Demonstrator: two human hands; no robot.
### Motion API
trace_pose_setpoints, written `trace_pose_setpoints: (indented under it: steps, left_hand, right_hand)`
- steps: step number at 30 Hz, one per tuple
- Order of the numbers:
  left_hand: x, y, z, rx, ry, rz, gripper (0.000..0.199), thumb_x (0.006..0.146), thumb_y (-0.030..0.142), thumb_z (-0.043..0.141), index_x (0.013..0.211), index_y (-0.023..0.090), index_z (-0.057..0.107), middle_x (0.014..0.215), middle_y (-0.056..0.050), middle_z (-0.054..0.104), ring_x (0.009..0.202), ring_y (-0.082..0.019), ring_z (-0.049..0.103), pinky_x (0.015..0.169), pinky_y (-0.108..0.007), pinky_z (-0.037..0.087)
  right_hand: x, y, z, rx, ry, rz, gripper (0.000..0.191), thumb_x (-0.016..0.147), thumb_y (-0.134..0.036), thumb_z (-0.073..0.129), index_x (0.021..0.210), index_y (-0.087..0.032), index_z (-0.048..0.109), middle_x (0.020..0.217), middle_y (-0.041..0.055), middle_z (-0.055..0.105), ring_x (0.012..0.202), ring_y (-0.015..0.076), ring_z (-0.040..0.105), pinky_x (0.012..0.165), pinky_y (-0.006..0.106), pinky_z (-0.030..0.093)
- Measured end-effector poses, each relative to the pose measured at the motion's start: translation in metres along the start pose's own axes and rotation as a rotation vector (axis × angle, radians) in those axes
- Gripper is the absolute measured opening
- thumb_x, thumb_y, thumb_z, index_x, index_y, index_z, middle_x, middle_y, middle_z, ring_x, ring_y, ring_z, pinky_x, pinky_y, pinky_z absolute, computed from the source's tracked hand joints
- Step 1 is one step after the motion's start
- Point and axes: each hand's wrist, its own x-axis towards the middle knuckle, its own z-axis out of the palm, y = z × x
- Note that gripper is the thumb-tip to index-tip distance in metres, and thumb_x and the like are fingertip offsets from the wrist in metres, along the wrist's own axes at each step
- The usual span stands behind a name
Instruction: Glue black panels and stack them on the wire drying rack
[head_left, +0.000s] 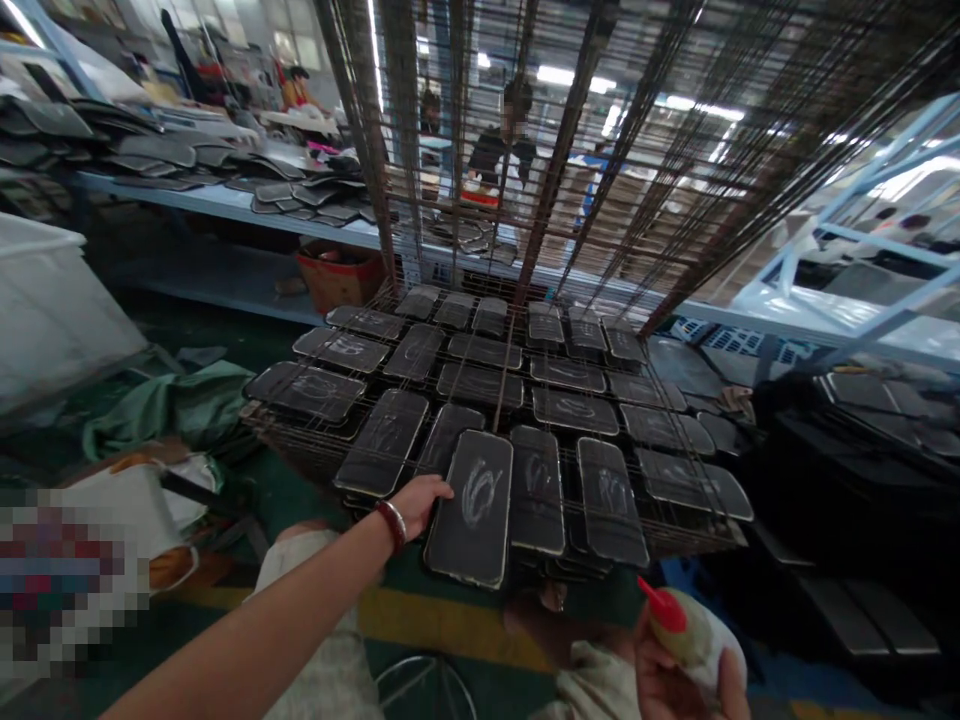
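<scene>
My left hand [421,503], with a dark red bracelet at the wrist, grips the left edge of a black rounded panel [471,510] that bears a whitish smear. The panel lies at the front of a wire rack [517,330], tilted toward me. At the lower right my right hand [679,670] is wrapped round a squeeze bottle [705,635] with a red nozzle pointing up and left. Several similar black panels, many with whitish smears, lie on the rack around the held one. A panel [611,500] at the front right is nearest to the bottle.
Raised wire shelves [570,150] lean above the rack. Behind stands a blue bench [225,205] with grey pieces. A white bin [60,310] and green cloth [172,415] are at left, dark stacked pieces [840,500] at right. People work in the background.
</scene>
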Motion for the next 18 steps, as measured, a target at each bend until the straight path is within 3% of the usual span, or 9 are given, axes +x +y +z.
trace_pose_setpoints:
  steps: [2, 5, 10, 13, 18]
  left_hand:
    - [-0.008, 0.001, -0.005, -0.052, -0.051, -0.073, 0.007, 0.065, 0.019, 0.064, 0.069, 0.015, 0.059, 0.060, -0.005, 0.066, 0.059, -0.021, 0.065, 0.059, -0.032, 0.052]
    - [-0.023, 0.003, -0.016, -0.164, -0.141, -0.134, 0.016, 0.077, 0.029, 0.057, 0.077, 0.014, 0.063, 0.069, -0.008, 0.070, 0.064, -0.022, 0.067, 0.066, -0.034, 0.054]
    - [-0.046, -0.008, -0.027, -0.321, -0.239, -0.160, 0.014, 0.081, 0.022, 0.053, 0.085, 0.012, 0.063, 0.075, -0.009, 0.071, 0.069, -0.020, 0.068, 0.069, -0.031, 0.052]
    - [-0.051, -0.022, -0.026, -0.236, -0.169, -0.095, 0.012, 0.072, 0.011, 0.060, 0.084, 0.012, 0.062, 0.075, -0.008, 0.071, 0.072, -0.019, 0.068, 0.069, -0.027, 0.050]
    - [-0.047, -0.046, -0.023, -0.010, 0.033, -0.054, 0.036, 0.054, 0.005, 0.061, 0.088, 0.015, 0.060, 0.078, -0.004, 0.071, 0.071, -0.020, 0.066, 0.062, -0.028, 0.049]
  right_hand:
    - [-0.006, 0.001, 0.004, -0.018, 0.002, -0.037, 0.048, 0.070, -0.033, 0.079, 0.111, -0.020, 0.057, 0.111, 0.0102, 0.062, 0.094, 0.0277, 0.062, 0.051, 0.028, 0.049]
    - [-0.010, 0.004, 0.007, 0.010, 0.021, -0.032, 0.047, 0.072, -0.034, 0.079, 0.111, -0.019, 0.058, 0.111, 0.0099, 0.062, 0.093, 0.0249, 0.062, 0.053, 0.027, 0.050]
    - [-0.010, 0.011, 0.008, 0.059, 0.017, -0.002, 0.047, 0.074, -0.032, 0.079, 0.113, -0.018, 0.058, 0.113, 0.0099, 0.062, 0.096, 0.0249, 0.062, 0.055, 0.027, 0.052]
    - [-0.013, 0.014, 0.014, 0.142, 0.063, 0.032, 0.049, 0.074, -0.029, 0.079, 0.116, -0.017, 0.057, 0.116, 0.0106, 0.061, 0.099, 0.0250, 0.061, 0.056, 0.026, 0.053]
    - [-0.019, 0.018, 0.024, 0.183, 0.055, 0.066, 0.054, 0.071, -0.025, 0.081, 0.118, -0.016, 0.057, 0.117, 0.0095, 0.060, 0.102, 0.0256, 0.060, 0.055, 0.024, 0.052]
